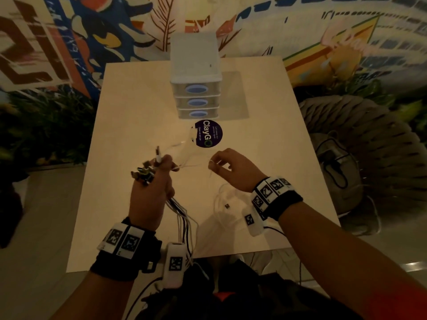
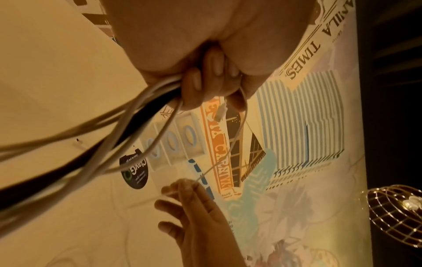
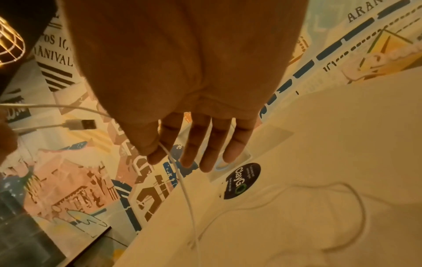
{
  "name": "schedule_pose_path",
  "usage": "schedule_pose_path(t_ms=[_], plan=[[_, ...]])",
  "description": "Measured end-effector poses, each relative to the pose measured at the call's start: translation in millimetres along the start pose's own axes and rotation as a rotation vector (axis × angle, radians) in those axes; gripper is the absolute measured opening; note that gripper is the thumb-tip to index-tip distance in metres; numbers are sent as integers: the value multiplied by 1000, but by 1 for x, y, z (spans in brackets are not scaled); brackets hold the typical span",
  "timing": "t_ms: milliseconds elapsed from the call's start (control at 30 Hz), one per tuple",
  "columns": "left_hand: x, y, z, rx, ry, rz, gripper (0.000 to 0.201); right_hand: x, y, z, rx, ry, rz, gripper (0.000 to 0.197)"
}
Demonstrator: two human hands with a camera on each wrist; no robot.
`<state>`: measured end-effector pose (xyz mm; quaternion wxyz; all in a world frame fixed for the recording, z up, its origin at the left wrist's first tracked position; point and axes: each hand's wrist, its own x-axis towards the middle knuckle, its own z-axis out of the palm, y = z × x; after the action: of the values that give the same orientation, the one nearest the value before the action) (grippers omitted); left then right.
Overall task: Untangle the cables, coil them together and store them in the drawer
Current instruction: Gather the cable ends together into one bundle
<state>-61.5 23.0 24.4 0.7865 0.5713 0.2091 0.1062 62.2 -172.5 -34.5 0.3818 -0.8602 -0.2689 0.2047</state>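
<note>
My left hand (image 1: 154,181) grips a bundle of white and black cables (image 1: 181,215); their plugs (image 1: 144,173) stick up past my knuckles and the cords hang down toward the table edge. In the left wrist view the curled fingers (image 2: 200,86) close round the cable bundle (image 2: 128,130). My right hand (image 1: 227,167) pinches a thin white cable (image 1: 194,166) between thumb and forefinger; it stretches across to my left hand. The right wrist view shows this thin cable (image 3: 182,182) leaving the pinch and trailing in loops on the table (image 3: 319,216). A small white three-drawer unit (image 1: 196,88) stands at the table's far middle, drawers shut.
A round dark "ClayGO" sticker (image 1: 209,133) lies on the table just before the drawers. The pale table (image 1: 129,112) has loose white cable loops (image 1: 227,204) under my right wrist. A woven chair (image 1: 360,144) stands right of the table; a painted wall is behind.
</note>
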Motion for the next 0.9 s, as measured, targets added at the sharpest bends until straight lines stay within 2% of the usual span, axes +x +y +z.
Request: schedule_pose_path(t_ms=[200, 333, 400, 467, 600, 667, 733, 833, 900], plan=[[1, 14, -11, -104, 68, 97, 28, -3, 17, -25, -118, -81, 101, 26], [2, 15, -13, -64, 116, 162, 28, -12, 27, -46, -128, -107, 195, 26], [3, 14, -13, -32, 124, 172, 26, -16, 26, -55, -83, -92, 193, 26], [2, 13, -10, 59, 113, 165, 29, -17, 18, -62, -54, -52, 170, 24], [-4, 12, 7, 462, -2, 183, 29, -11, -6, -69, 27, 57, 79, 18], [-6, 11, 21, 577, -43, 185, 29, -6, -21, -74, -2, 87, 24, 18], [-8, 6, 32, 613, -73, 172, 28, -3, -35, -78, -31, 114, -26, 17], [-8, 3, 42, 576, -92, 193, 18, -2, -53, -81, -32, 140, -109, 15], [-6, 2, 43, 560, -131, 194, 21, -1, -64, -83, -31, 121, -153, 13]])
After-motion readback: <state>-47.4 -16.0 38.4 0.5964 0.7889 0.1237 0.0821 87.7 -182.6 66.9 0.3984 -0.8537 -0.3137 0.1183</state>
